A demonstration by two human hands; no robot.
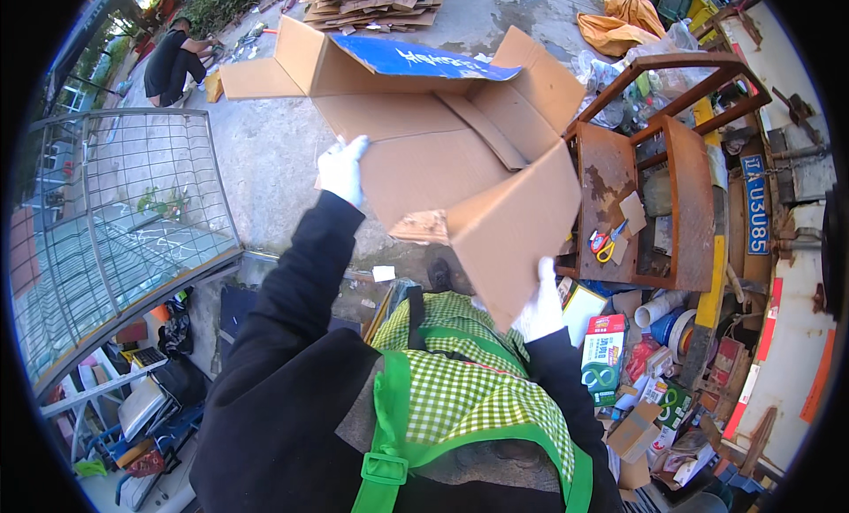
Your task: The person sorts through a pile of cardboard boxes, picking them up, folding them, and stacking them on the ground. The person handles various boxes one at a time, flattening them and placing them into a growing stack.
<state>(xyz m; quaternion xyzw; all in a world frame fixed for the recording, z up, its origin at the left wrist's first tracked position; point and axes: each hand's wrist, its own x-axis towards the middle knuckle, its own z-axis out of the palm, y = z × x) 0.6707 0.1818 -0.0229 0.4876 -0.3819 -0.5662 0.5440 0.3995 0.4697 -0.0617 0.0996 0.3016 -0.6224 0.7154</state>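
Before me, both hands hold up a large opened cardboard box [431,161] with its flaps spread. One flap has a blue printed face [424,56] that bears writing. My left hand [341,170], in a white glove, grips the box's left edge. On the right, my right hand [540,307], gloved in white as well, holds the lower corner of the near flap; the panel hides part of that hand. The near left corner of the cardboard [421,226] looks torn. Scissors [607,242] with yellow and red handles lie on a brown wooden chair [603,181] beside the box.
A stack of flattened cardboard [378,5] lies ahead. To the left is a wire mesh panel [139,201]. A person [174,65] crouches at the far left. Plastic bags with bottles [640,82] and mixed cartons [603,360] lie right, beside a vehicle [783,301] with a plate.
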